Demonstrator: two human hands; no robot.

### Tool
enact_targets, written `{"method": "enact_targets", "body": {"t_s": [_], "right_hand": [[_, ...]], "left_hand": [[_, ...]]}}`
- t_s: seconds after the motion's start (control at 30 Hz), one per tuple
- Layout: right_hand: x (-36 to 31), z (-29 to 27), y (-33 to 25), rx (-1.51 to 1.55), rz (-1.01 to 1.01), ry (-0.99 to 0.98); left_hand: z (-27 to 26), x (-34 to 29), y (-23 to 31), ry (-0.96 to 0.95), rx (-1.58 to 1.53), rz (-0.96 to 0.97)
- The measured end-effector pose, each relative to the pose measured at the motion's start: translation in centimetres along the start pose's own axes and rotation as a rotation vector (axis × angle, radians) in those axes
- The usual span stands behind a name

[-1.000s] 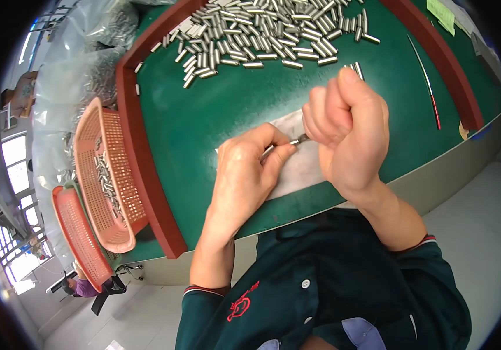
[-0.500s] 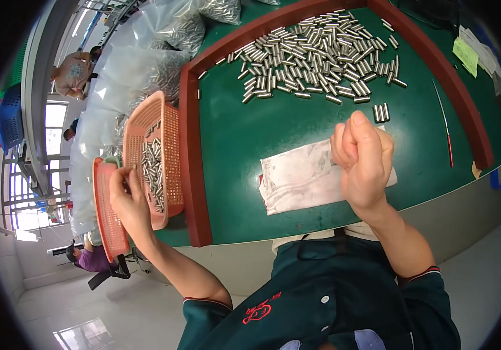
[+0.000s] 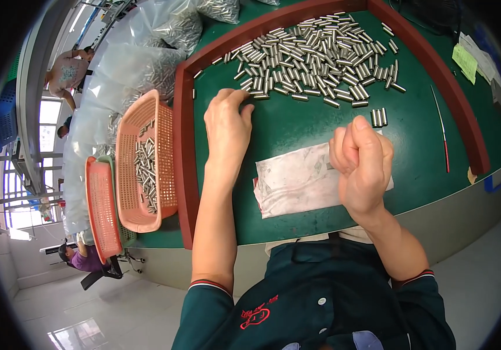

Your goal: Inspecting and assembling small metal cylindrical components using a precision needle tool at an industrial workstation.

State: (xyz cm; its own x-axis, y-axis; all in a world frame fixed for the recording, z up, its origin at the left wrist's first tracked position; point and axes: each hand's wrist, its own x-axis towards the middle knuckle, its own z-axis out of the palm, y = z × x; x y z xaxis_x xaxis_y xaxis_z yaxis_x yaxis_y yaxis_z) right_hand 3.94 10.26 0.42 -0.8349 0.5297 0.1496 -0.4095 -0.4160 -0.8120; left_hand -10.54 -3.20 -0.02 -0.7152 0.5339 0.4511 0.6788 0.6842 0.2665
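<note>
Many short shiny metal pins (image 3: 314, 55) lie in a loose pile at the far side of the green tabletop. My left hand (image 3: 228, 119) is at the pile's lower left edge, thumb and forefinger slightly apart beside the pins, with no pin visible between them. My right hand (image 3: 364, 166) is closed in a fist above the right part of a stained white cloth (image 3: 294, 181); what its fingers enclose is hidden. Just beyond that fist a few pins (image 3: 379, 118) stand side by side, apart from the pile.
A dark red raised border (image 3: 185, 169) frames the work area. Left of it are an orange basket (image 3: 169, 157) holding small metal pieces and a second, reddish basket (image 3: 102, 204). Bulging clear bags (image 3: 157, 64) line the far left. A red-handled thin tool (image 3: 446, 151) lies at right.
My left hand has moved from beside the baskets, over the border, to the left edge of the pin pile. My right fist has stayed almost in place.
</note>
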Motion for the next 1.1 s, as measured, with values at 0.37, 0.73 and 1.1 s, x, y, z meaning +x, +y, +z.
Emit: {"method": "enact_targets", "body": {"t_s": [0.37, 0.73, 1.1], "right_hand": [[0.1, 0.4, -0.5, -0.004, 0.002, 0.032], [0.4, -0.5, -0.9, 0.120, 0.049, 0.116], [0.6, -1.2, -0.8, 0.200, 0.108, 0.097]], "left_hand": [[0.4, -0.5, 0.3, -0.048, -0.011, -0.077], [-1.8, -5.9, 8.0, -0.330, -0.660, -0.075], [-0.1, -7.0, 7.9, -0.251, -0.486, -0.021]]}}
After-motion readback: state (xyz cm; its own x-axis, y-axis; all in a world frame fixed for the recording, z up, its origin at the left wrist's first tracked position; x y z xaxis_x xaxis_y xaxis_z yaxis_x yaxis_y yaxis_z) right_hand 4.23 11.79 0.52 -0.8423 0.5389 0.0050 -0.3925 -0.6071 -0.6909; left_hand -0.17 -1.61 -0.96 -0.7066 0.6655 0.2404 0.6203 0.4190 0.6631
